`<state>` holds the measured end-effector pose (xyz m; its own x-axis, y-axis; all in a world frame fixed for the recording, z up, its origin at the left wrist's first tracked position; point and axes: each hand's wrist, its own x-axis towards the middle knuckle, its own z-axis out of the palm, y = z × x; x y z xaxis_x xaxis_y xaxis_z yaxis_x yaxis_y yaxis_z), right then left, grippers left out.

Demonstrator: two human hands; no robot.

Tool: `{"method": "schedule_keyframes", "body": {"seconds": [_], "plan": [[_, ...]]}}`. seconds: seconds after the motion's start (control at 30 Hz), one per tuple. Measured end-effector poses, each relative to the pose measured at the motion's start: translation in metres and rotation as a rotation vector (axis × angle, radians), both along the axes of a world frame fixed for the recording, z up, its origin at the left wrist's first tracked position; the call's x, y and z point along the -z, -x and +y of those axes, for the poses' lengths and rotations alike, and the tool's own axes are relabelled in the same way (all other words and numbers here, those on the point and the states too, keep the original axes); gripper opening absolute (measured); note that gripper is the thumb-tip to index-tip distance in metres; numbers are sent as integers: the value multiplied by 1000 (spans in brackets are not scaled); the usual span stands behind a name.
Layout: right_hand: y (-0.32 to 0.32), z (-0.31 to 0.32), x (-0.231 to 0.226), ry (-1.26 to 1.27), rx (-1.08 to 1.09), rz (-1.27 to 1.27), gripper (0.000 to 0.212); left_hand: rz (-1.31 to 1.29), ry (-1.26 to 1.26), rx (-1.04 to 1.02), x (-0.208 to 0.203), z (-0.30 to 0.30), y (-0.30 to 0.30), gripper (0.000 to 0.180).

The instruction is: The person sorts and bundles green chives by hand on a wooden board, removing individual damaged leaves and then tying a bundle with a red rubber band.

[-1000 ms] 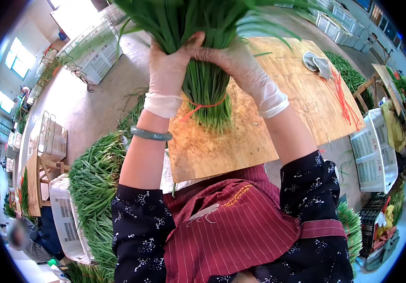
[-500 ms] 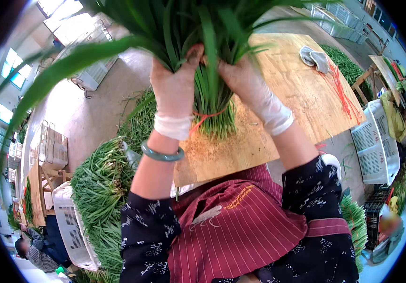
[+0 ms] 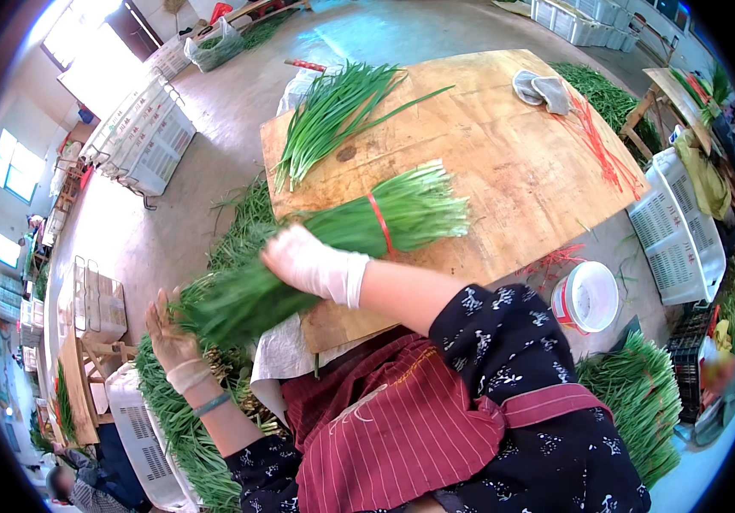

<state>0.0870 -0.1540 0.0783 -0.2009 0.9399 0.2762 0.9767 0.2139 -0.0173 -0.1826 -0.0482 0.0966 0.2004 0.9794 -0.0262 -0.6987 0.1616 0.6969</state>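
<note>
A thick bundle of garlic chives [image 3: 414,205] lies slantwise across the wooden board [image 3: 517,184], its pale cut ends toward the right. A red tie [image 3: 379,221] circles it near those ends. My right hand [image 3: 312,263], in a thin whitish glove, is closed over the leafy part left of the tie. Past the board's left edge the leaves are blurred. Beside their tips is my left hand [image 3: 171,340], gloved too, its fingers stretched out and apart. A smaller loose bunch of chives [image 3: 333,115] rests at the board's far left.
Grey gloves [image 3: 543,91] and red ties [image 3: 602,150] lie at the board's far right. A white bucket [image 3: 588,297] stands off its right edge. Heaps of chives flank me, left [image 3: 179,427] and right [image 3: 637,398]. White crates [image 3: 677,231] stand further out.
The chive bundle has gone from upright between both hands to lying across the board, leaves toward the left. My left hand has let go and moved down left; the right has shifted left along the leaves.
</note>
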Motion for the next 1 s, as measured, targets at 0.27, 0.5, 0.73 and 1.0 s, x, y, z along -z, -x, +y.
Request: {"method": "schedule_keyframes", "body": {"seconds": [0.27,0.5,0.73,1.0], "plan": [[-20,-59,-17,-22,-80,42,109,945,-805,-97,-63,-88,-104,46],[-122,-138,-14,-160,264,-22,98,1657,-1535,245,-28,-121,-219,92],[-158,-127,10,-18,135,33,80,1955,-1451,262,21,-155,-253,100],[-154,-115,-6,82,127,-107,104,1949,-1574,-22,50,-161,-249,85]]}}
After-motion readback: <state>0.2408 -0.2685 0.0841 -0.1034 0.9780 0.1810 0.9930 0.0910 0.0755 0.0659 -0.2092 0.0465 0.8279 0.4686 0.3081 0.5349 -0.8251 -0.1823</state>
